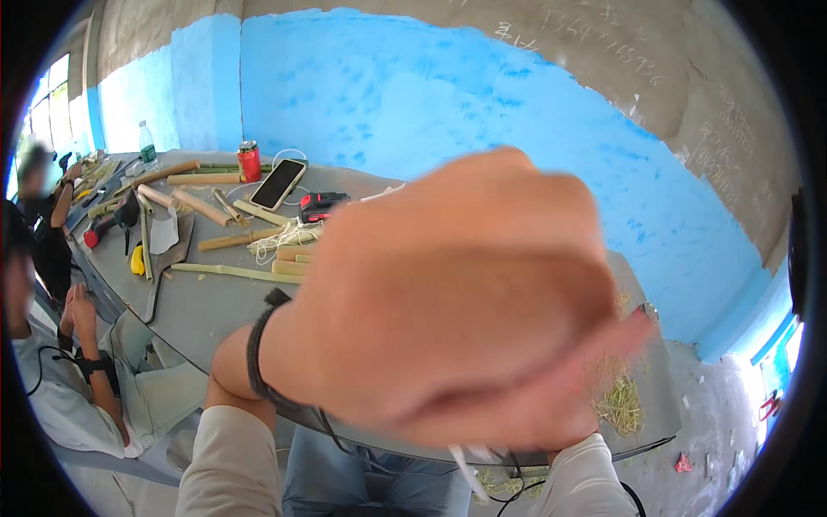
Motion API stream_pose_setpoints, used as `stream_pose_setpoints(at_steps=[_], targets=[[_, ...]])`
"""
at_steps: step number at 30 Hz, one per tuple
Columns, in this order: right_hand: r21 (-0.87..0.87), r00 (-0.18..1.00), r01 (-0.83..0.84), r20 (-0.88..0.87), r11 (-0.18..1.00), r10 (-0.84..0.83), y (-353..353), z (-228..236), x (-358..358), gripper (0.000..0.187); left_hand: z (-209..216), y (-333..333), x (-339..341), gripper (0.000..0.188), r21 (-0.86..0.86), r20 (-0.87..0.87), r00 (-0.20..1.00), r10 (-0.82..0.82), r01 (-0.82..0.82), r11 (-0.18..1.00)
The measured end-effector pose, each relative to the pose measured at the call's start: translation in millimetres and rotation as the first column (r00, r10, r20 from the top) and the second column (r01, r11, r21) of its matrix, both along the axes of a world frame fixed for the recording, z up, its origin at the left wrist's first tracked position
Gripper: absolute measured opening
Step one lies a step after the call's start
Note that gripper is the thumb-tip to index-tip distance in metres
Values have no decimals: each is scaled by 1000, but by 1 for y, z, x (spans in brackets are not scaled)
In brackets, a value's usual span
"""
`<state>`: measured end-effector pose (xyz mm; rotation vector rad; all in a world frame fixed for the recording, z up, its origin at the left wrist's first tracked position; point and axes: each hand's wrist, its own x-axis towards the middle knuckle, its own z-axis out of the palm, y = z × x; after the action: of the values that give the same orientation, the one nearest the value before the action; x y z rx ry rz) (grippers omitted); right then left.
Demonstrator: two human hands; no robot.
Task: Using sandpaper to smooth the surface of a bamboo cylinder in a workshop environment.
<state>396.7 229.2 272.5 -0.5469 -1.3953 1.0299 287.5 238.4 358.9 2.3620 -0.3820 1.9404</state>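
I look down through the head camera, and the left hand point(448, 276) fills the middle, very close and blurry. It looks round and lumpy, with smooth skin and curled fingers, and a dark band point(256, 353) goes around its wrist. The right hand point(570, 427) is mostly hidden behind it, just above a pale, soft sleeve point(586, 478). I can't say if either grip is clenched, let go, or grasping something, because the backs of the hands cover it.

In my view, the long bamboo stick point(228, 270) is near the left hand. It lies on the flat gray bench point(207, 327). It is hard, pale green and thin. Its long line runs left to right, and its right end points toward the left hand. Short, fat bamboo pieces point(202, 207) lie farther back, round like pipes, some tipped at a slant. Thin, loopy white string point(295, 234) sits in a tangle by a black and red block point(323, 207).

Near the right hand is a messy heap of dry, stringy shavings point(622, 407). At the back stand 1 shiny red can point(249, 162) and 1 clear bottle point(147, 142), with 1 flat phone point(279, 185) beside the can.
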Motion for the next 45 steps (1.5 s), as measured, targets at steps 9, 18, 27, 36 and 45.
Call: stream_pose_setpoints(at_steps=[9, 18, 27, 36, 45], targets=[[-150, 943, -308, 81, 940, 322, 53, -31, 14, 45, 8, 20, -12, 31, -99, -16, 966, 259, -260, 961], [308, 815, 237, 453, 921, -361, 27, -14, 2, 31, 1, 34, -18, 30, -87, -68, 990, 126, -132, 987], [195, 951, 72, 282, 978, -126, 33, -24, 7, 39, -1, 10, 14, 24, -44, 176, 957, -229, 240, 970], [-218, 950, -278, 80, 935, 301, 48, -14, 16, 49, 5, 39, -6, 43, -327, -30, 984, 173, -173, 929], [196, 854, 232, 427, 953, -296, 50, -49, 43, 37, -2, 6, 23, 16, 68, 171, 969, -178, 169, 983]])
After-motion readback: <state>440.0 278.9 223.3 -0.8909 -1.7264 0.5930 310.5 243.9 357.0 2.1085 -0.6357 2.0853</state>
